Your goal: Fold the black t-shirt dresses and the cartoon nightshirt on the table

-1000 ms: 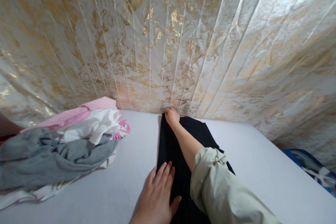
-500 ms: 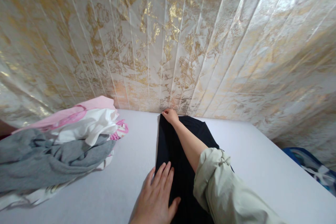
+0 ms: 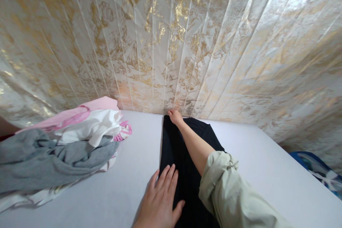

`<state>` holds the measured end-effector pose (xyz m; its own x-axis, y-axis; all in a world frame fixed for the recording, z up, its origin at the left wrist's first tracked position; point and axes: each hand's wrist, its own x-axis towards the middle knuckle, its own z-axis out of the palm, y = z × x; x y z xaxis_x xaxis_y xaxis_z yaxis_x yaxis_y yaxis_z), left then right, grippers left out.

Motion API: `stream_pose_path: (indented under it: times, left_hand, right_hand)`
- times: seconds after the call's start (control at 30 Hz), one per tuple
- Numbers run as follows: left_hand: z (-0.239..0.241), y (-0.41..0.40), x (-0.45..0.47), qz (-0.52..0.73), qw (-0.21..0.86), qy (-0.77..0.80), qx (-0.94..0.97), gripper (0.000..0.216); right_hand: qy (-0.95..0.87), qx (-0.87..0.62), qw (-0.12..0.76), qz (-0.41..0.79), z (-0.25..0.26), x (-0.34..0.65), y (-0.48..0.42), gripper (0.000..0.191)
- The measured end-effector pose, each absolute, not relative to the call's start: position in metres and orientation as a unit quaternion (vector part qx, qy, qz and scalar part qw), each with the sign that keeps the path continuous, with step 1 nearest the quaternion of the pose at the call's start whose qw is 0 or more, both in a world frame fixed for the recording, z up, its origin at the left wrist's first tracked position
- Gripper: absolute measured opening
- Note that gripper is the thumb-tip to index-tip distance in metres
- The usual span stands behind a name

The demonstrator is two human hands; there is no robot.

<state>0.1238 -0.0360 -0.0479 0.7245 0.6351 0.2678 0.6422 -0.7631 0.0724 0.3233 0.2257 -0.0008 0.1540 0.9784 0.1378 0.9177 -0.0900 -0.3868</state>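
A black garment point(image 3: 169, 142) lies lengthwise on the white surface, its far end close to the patterned curtain; whether it is trousers or something else I cannot tell. My left hand point(image 3: 161, 196) rests flat on its near left part, fingers stretched out and pointing away from me. At the far left corner, my right hand point(image 3: 175, 116) is closed on the cloth, its fingertips partly hidden. My right forearm and rolled pale green sleeve cross over the garment and cover part of its right side.
To the left is a loose heap of clothes: a grey garment point(image 3: 56, 164), a white one point(image 3: 89, 126) and a pink one point(image 3: 98, 104). A gold-patterned curtain point(image 3: 171, 42) rises behind the white surface point(image 3: 256, 164). Past the right edge sits a blue-trimmed item point(image 3: 315, 169).
Almost nothing differs. The view has shifted slightly, and my right hand stays at the garment's far corner, with its fingers turned a little. My left hand still lies flat.
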Motion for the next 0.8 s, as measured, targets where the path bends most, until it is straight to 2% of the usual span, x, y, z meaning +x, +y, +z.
stream_pose_path:
  times: [0.13, 0.3, 0.6, 0.8]
  left_hand:
    - [-0.053, -0.036, 0.123, -0.156, 0.030, -0.341, -0.927, 0.066]
    - [-0.053, -0.036, 0.122, -0.154, 0.034, -0.336, -0.928, 0.066]
    - [-0.052, -0.036, 0.123, -0.154, 0.054, -0.340, -0.926, 0.064]
    - [-0.054, -0.036, 0.123, -0.176, 0.084, -0.332, -0.923, 0.062]
  right_hand:
    - [-0.680, -0.704, 0.186, 0.083, 0.000, 0.326, 0.222, 0.021]
    - [-0.676, -0.706, 0.194, 0.083, -0.006, 0.321, 0.223, 0.022]
    - [-0.623, -0.696, 0.309, 0.181, -0.018, 0.325, 0.239, 0.012]
    - [-0.592, -0.691, 0.361, 0.206, -0.029, 0.325, 0.242, 0.024]
